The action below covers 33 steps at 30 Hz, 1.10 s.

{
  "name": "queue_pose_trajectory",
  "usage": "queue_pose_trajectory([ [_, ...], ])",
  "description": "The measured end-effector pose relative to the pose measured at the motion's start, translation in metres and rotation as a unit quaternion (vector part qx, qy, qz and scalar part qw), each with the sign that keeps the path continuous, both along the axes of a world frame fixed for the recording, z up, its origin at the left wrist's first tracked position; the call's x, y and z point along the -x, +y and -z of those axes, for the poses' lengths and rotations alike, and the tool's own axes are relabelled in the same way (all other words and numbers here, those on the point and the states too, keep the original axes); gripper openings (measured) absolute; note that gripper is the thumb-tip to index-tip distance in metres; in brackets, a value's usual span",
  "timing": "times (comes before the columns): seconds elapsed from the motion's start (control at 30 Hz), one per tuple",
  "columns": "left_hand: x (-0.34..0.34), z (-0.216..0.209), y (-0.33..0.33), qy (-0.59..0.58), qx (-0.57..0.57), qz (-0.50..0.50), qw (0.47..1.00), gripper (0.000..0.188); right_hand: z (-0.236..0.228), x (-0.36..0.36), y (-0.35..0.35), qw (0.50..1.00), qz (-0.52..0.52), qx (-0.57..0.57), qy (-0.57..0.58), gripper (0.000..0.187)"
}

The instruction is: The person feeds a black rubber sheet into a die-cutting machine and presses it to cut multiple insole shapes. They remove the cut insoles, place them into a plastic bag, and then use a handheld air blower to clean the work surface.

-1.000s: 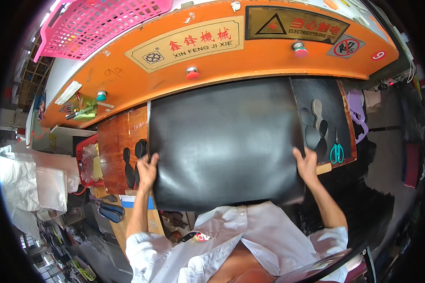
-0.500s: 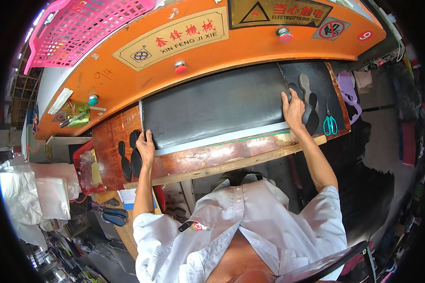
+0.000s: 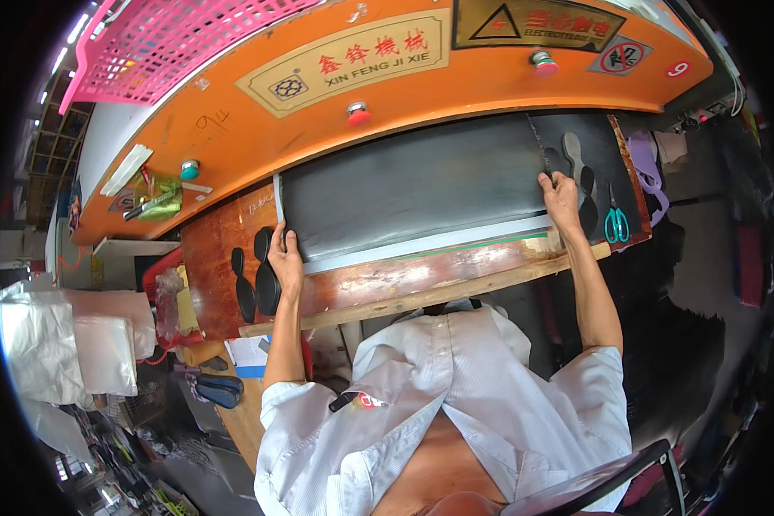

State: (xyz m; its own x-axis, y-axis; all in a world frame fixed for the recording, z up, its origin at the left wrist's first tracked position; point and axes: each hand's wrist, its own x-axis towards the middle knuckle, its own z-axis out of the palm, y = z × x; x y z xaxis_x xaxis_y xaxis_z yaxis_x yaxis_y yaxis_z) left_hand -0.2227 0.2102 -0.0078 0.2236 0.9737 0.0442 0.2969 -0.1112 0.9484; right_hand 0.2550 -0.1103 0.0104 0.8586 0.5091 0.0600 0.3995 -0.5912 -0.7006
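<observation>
Left hand (image 3: 287, 263): thumb apart; grip, I cannot tell
Right hand (image 3: 562, 205): likewise
Black sheet (image 3: 413, 191): between both thumbs

Daylight-bright in here, fairly even; soft sheen on the black sheet (image 3: 413, 185), pale glare along the bench (image 3: 383, 288), the orange panel (image 3: 460, 95) bowed, corners black.

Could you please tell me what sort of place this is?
Probably a workshop for shoe parts. This is suggested by the orange machine with push buttons, the black sole-shaped pieces on a wooden worktable, and the wide dark sheet beside them.
</observation>
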Motion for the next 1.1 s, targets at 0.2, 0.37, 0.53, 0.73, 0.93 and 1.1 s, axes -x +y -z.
queue_pose_trajectory([
  [0.2, 0.010, 0.001, -0.007, -0.011, 0.039, 0.005, 0.999, 0.035, -0.001, -0.003, -0.008, 0.999, -0.037, -0.012, 0.026, 0.039],
  [0.37, 0.011, -0.001, -0.022, -0.064, 0.021, 0.001, 0.998, 0.034, -0.004, -0.003, -0.014, 0.998, -0.042, -0.004, 0.054, 0.036],
  [0.53, 0.017, -0.002, -0.033, -0.061, 0.038, -0.009, 0.997, 0.031, -0.013, 0.003, -0.017, 0.997, -0.057, -0.002, 0.047, 0.036],
  [0.73, 0.032, 0.007, -0.034, -0.107, 0.081, -0.038, 0.990, 0.023, -0.013, 0.012, -0.019, 0.996, -0.057, -0.033, 0.065, 0.034],
  [0.93, 0.040, -0.004, -0.014, -0.019, 0.207, 0.043, 0.977, 0.039, 0.010, 0.021, -0.022, 0.996, 0.067, -0.049, -0.027, 0.036],
  [1.1, 0.044, -0.008, -0.013, 0.022, 0.145, 0.074, 0.986, 0.027, 0.008, 0.040, -0.023, 0.988, 0.049, 0.039, -0.138, 0.036],
])
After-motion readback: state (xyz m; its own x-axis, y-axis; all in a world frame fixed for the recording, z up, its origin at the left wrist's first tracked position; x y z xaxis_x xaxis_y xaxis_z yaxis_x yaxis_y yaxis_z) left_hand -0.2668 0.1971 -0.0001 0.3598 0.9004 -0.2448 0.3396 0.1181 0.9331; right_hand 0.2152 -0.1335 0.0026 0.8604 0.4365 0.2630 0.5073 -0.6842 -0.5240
